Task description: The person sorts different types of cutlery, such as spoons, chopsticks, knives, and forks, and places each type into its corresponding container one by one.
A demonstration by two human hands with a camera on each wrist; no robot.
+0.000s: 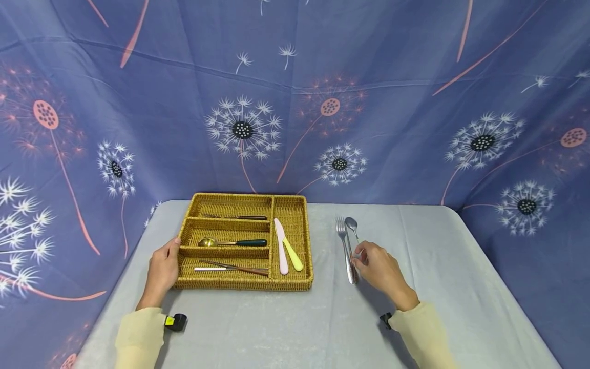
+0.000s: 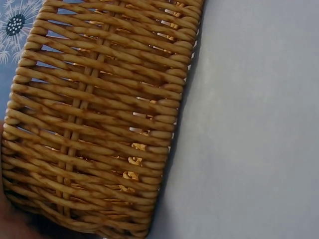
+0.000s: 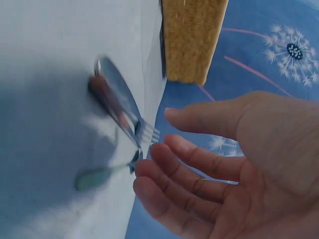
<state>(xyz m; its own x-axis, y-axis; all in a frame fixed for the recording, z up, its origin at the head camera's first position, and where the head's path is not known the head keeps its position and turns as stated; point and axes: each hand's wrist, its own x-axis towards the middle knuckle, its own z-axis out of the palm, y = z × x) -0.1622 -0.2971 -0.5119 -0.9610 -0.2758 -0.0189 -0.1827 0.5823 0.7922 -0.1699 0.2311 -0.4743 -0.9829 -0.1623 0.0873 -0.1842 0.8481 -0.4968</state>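
Note:
My left hand (image 1: 162, 269) grips the left side of a woven divided cutlery tray (image 1: 244, 284), its thumb at the rim. In the left wrist view, the tray's woven wall (image 2: 99, 119) fills much of the picture. My right hand (image 1: 380, 269) hovers at a small group of cutlery, thumb and loosely bent fingers apart in the right wrist view. By it lie a silver fork (image 1: 348, 256), a spoon (image 1: 351, 224) partly hidden by the hand, and a brown-handled utensil (image 3: 109, 104). A green handle (image 3: 94, 179) shows beside them.
The tray's left compartments hold a dark-handled utensil (image 1: 251, 218), a gold spoon with a dark green handle (image 1: 251, 243) and chopsticks (image 1: 235, 266). Its right compartment holds a pink knife (image 1: 282, 251) and a yellow-handled one (image 1: 294, 258). Dandelion-print cloth (image 1: 392, 102) hangs behind the grey-white table (image 1: 276, 328).

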